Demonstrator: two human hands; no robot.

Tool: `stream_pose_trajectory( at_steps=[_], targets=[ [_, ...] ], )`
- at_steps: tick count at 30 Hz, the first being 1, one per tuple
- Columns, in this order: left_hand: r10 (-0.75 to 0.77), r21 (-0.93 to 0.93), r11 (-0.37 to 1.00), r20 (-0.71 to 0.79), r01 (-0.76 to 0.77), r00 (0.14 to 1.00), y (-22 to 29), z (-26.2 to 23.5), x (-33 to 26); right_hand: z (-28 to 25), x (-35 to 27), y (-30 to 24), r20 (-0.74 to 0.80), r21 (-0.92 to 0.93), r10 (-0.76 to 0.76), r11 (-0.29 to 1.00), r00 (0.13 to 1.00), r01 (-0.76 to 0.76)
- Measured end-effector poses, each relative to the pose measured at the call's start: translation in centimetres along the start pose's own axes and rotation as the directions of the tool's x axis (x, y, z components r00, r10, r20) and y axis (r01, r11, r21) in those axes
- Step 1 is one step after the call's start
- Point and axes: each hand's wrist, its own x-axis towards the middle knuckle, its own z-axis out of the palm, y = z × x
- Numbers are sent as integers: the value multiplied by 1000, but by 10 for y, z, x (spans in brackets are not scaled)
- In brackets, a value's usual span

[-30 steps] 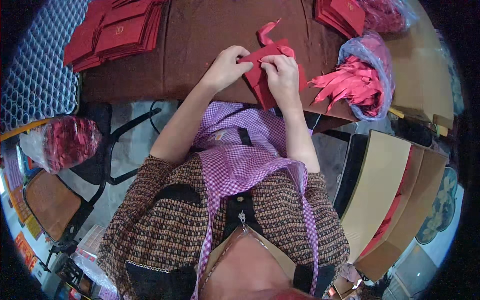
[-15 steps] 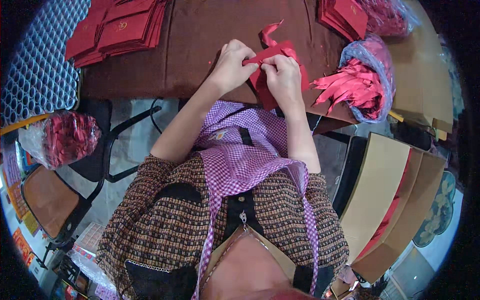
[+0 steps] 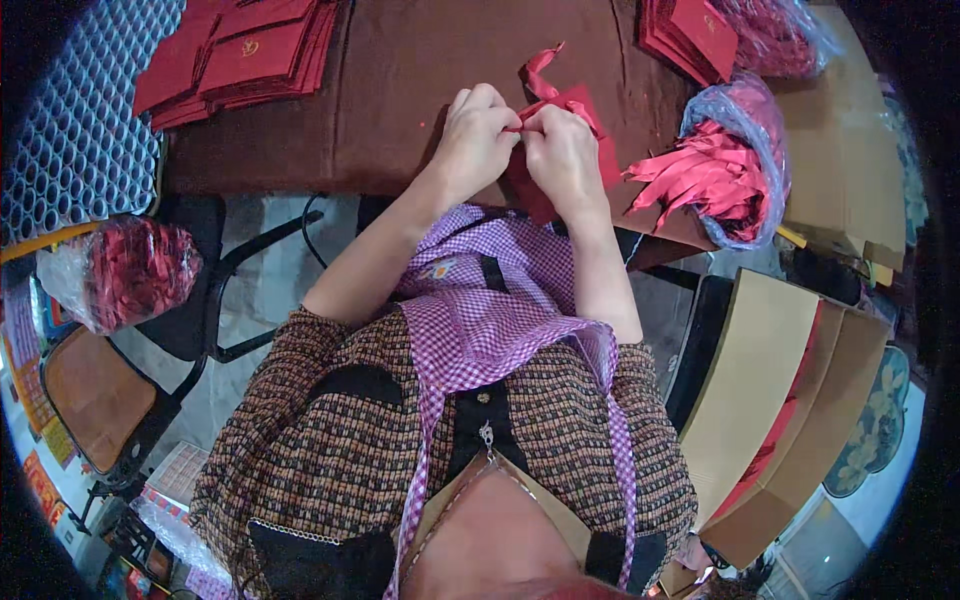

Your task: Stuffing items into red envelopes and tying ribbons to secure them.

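Observation:
A red card folder or pouch (image 3: pixel 608 160) lies near the front edge of the brown-covered table, partly hidden under my hands. From it a shiny red ribbon (image 3: pixel 541 72) runs away from me, its loose end twisted upward. My left hand (image 3: pixel 478 140) is closed in a pinch at the folder's left side, with a bit of red ribbon at its fingertips. Against it, my right hand (image 3: pixel 565 155) pinches too, thumb and forefinger nearly touching the left fingertips. What lies right between the fingertips is mostly hidden.
Stacks of red folders (image 3: pixel 255 60) lie at the far left, with another stack (image 3: pixel 690 38) at the far right. An opened plastic bag of red ribbons (image 3: pixel 735 165) sits at the table's right edge. Beside me stand a cardboard box (image 3: pixel 755 380) and a chair (image 3: pixel 100 400).
My hands have drawn closer together, fingertips now almost meeting over the folder. The left hand shifted slightly right and the right hand turned a little inward.

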Motion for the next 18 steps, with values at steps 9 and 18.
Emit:
stream_pose_trajectory(
  at_steps=[9, 18],
  targets=[
    [70, -111, 993, 237, -45, 969, -1, -17, 7, -29, 0, 4, 135, -29, -107, 993, 985, 112],
    [145, -210, 976, 426, -58, 893, 3, -30, 31, -48, -6, -3, 182, 2, -73, 997, 981, 74]
  ],
)
